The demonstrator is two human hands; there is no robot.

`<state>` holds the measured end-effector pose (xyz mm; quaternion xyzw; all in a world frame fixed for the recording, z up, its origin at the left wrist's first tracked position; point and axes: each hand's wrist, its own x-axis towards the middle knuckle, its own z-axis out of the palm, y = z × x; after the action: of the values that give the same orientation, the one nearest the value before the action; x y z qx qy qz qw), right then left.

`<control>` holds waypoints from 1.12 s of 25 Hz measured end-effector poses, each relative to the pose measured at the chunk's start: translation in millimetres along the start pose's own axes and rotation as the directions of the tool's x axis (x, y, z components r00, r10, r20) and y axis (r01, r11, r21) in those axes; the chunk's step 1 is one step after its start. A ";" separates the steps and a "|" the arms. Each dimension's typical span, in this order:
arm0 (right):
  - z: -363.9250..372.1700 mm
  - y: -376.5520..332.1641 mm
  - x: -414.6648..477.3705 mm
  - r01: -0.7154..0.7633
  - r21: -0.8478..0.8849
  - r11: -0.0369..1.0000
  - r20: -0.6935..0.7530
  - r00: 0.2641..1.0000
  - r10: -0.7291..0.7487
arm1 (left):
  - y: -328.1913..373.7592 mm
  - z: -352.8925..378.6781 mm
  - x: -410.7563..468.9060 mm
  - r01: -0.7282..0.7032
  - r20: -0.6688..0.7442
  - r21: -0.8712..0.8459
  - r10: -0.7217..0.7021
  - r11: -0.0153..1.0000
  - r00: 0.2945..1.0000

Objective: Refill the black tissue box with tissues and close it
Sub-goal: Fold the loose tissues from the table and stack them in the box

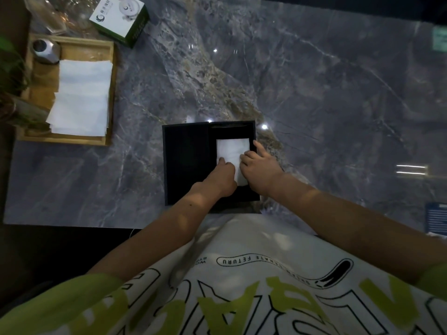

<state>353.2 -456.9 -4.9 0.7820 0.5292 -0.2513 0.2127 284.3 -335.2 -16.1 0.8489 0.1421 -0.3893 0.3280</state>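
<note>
The black tissue box [186, 163] lies open on the grey marble table near its front edge, its lid spread flat to the left of the tray half. A white stack of tissues [232, 151] sits in the right half. My left hand [221, 177] presses on the stack's near left part with fingers curled. My right hand [258, 170] rests on its right side, fingers reaching over the box's right wall. Whether either hand pinches the tissues is hard to tell. More white tissues [82, 97] lie in a wooden tray [111, 93] at far left.
On the wooden tray stands a metal cup [46, 50]. A white and green carton [121, 19] and clear glassware [60, 15] sit at the back left. A plant [12, 76] overhangs the left edge. A blue card [436, 220] lies at the right.
</note>
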 end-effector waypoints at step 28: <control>-76.7 -30.9 7.3 0.084 0.634 0.769 -0.450 0.849 0.278 | -85.7 -46.9 -92.1 -0.175 -0.770 -0.296 -0.126 0.939 0.625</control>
<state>339.5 -394.9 48.6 0.8721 0.4079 -0.1818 -0.2001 207.9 -238.8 37.7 0.8642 0.3238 0.0522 0.3815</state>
